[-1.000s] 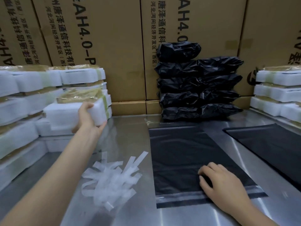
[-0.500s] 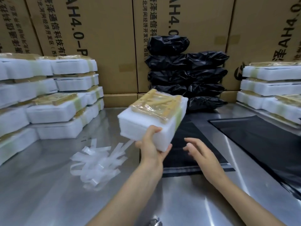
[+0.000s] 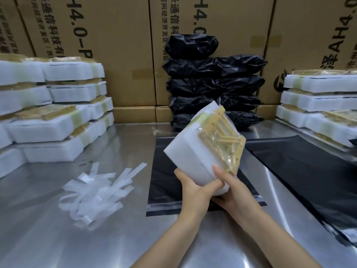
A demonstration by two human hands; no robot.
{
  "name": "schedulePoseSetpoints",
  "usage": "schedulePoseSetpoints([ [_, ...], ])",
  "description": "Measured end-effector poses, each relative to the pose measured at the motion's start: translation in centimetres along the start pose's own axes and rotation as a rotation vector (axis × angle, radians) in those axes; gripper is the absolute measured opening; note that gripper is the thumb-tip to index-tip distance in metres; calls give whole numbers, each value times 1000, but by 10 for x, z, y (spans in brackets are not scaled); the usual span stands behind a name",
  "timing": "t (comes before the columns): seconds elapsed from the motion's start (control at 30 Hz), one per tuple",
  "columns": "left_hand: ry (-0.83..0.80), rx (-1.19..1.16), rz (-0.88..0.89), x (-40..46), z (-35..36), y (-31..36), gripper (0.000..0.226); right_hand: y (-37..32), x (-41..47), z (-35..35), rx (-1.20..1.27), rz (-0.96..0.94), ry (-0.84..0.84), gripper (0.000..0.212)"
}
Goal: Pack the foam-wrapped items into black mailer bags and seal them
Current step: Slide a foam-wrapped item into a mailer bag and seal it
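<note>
Both hands grip one foam-wrapped item [image 3: 195, 151] at frame centre, left hand [image 3: 190, 187] and right hand [image 3: 230, 187] curled round its near end, above the flat mailer bag [image 3: 164, 182]. Next I'd open the bag's mouth and slide it in.

Your near table [image 3: 58, 238] strip open, peeled strips [image 3: 96, 192] litter left-centre, foam stacks [image 3: 54, 113] wall your left, more foam stacks [image 3: 318, 105] your right, packed black bags [image 3: 212, 82] block the back, flat mailer [image 3: 162, 180] covers centre
</note>
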State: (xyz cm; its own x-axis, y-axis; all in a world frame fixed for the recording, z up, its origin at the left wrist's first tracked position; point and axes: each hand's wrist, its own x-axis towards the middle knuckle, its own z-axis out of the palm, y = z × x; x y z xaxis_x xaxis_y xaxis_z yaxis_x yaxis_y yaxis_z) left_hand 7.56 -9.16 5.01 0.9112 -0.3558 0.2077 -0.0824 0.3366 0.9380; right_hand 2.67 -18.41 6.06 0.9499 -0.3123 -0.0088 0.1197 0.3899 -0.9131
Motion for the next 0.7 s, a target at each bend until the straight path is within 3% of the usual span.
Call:
schedulePoseSetpoints([
  [0.1,-48,10,18,0,4,-3,68,-5,2,-3,123,6,-35,55],
  [0.2,-245,140,31,1,1,-3,75,-13,7,-12,302,-35,23,46],
  [0.27,-346,416,74,7,-9,3,68,-20,10,-22,380,-72,109,48],
  [0.37,-313,931,224,20,-31,11,31,-23,11,-30,382,-89,200,41],
  [0.43,-326,1154,207,27,-46,11,41,-22,10,-34,418,-103,256,31],
  [0.57,-308,1195,47,34,-65,11,59,-31,6,-37,513,-135,288,36],
  [0.7,-298,1225,82,35,-67,8,48,-35,0,-44,525,-143,239,33],
])
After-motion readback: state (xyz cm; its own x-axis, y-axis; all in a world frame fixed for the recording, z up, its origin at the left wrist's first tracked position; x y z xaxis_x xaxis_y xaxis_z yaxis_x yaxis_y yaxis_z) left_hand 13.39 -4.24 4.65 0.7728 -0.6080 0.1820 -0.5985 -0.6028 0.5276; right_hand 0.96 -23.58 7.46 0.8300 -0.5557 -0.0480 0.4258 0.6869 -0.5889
